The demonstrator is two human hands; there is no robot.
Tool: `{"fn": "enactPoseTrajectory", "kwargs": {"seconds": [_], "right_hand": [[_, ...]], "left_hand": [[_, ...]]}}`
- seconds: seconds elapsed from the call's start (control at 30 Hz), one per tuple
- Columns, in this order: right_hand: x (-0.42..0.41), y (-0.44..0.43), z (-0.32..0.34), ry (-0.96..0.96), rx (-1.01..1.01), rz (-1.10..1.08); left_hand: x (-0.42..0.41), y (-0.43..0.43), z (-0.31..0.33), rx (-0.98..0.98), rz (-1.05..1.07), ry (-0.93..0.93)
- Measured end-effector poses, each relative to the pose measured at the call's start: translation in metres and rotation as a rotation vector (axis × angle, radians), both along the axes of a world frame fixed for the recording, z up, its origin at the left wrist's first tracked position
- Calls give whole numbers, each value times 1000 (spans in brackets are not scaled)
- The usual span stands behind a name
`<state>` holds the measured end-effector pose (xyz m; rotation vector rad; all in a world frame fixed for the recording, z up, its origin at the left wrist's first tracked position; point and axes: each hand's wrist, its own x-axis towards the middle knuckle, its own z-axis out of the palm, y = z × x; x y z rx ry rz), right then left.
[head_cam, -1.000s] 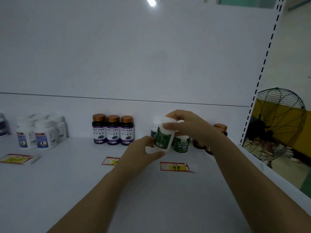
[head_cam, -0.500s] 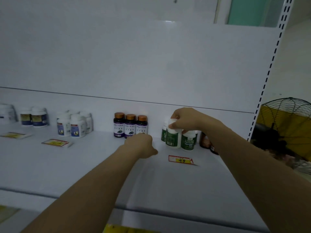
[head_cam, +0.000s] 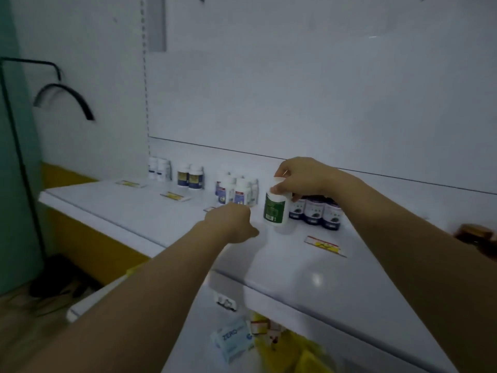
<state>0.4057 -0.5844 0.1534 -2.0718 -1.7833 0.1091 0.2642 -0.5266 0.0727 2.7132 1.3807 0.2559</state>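
Pinching the green-labelled bottle point(head_cam: 275, 208) by its white cap from above with the right grip point(head_cam: 304, 177), curled round it. Upright, low over the white shelf point(head_cam: 134, 211), contact unclear, just left of three dark bottles point(head_cam: 314, 212). Curled into an empty fist close to its left, the left grip point(head_cam: 231, 223). Behind, white bottles point(head_cam: 236, 191); front right, a price tag point(head_cam: 325, 244).

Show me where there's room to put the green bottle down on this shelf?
Bare shelf lies along the front edge, left of the left hand, and in front of the nearest price tag. It's crowded at the back, among the white bottles and dark bottles.
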Motion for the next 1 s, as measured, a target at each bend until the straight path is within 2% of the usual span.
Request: {"fn": "enactPoseTrajectory", "kwargs": {"seconds": [0.33,0.57,0.77,1.0], "right_hand": [[-219,134,-9,81,5,396],[-367,224,-34,49,-49,655],[-475,324,-62,-34,-52,812],[-571,454,-83,-67,-144,898]], "left_hand": [[-241,80,-3,-2,378,-40],[-393,147,-34,-140,688,-100],[-493,222,-69,-195,838,-48],[-577,324,-101,-236,930,-84]]}}
